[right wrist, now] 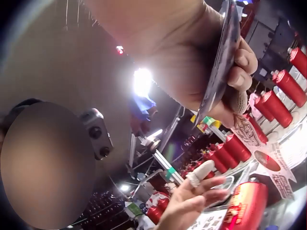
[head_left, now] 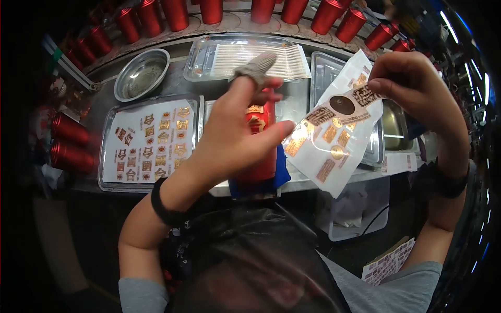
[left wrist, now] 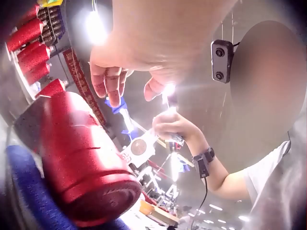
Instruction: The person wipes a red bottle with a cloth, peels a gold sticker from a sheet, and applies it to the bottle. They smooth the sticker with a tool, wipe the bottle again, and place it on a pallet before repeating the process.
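Observation:
My right hand [head_left: 422, 83] pinches one end of a thin decal strip [head_left: 342, 106] with a brown disc and square brown characters. The strip hangs over a white sheet of gold decals [head_left: 326, 167]. In the right wrist view a thin flat dark piece [right wrist: 221, 67] lies along the right palm. My left hand [head_left: 224, 135], a ribbed pale cover on one finger, hovers with its fingers extended above a red bottle [head_left: 263, 167]. That bottle lies on its side on blue cloth [head_left: 282, 168], its base toward me, and bears gold characters. The left wrist view shows its base [left wrist: 108, 201] closely.
At the left stands a metal tray [head_left: 103, 177] with a sheet of cut decals. A metal bowl [head_left: 141, 78] and a tray with a ribbed white pad [head_left: 224, 55] are behind. Several red bottles [head_left: 211, 10] line the back. A plastic bin [head_left: 360, 208] hangs below the bench edge.

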Demonstrator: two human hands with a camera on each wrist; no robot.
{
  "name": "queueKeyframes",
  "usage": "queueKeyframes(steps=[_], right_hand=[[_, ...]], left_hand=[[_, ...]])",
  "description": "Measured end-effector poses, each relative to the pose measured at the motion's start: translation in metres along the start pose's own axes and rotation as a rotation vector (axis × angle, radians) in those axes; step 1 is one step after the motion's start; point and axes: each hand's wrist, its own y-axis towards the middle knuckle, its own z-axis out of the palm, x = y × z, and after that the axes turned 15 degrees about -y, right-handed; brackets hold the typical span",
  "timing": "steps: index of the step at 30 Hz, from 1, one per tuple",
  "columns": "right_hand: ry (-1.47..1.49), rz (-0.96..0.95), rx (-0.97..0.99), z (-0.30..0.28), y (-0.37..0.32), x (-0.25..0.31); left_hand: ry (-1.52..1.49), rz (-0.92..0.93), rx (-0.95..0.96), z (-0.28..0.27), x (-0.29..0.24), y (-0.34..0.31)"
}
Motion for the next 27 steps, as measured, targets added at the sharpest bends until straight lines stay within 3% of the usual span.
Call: queueKeyframes(steps=[3, 6, 9, 11, 12, 16, 27], right_hand=[[0.105, -0.028, -0.053, -0.005, -0.015, 0.026], [0.263, 0.085, -0.102, 0.003, -0.033, 0.040], [0.396, 0.303, -0.163, 0.043, -0.056, 0.056], [0.645, 0.282, -0.128, 0.090, -0.067, 0.047], [0.661, 0.306, -0.046, 0.106, -0.068, 0.044], [0.786, 0.449, -0.056, 0.159, -0.049, 0.040], [0.927, 0.478, -0.071, 0.208, -0.041, 0.007]], left_hand=[[0.039, 0.096, 0.236, 0.007, 0.013, 0.008], [-0.261, -0.280, 0.221, -0.004, 0.005, -0.011], [-0.360, -0.419, 0.060, -0.027, -0.011, -0.049], [-0.368, -0.475, -0.057, -0.044, -0.013, -0.072], [-0.352, -0.495, -0.130, -0.049, -0.011, -0.082], [-0.359, -0.483, -0.329, -0.066, 0.015, -0.097], [-0.348, -0.454, -0.425, -0.060, 0.042, -0.096]])
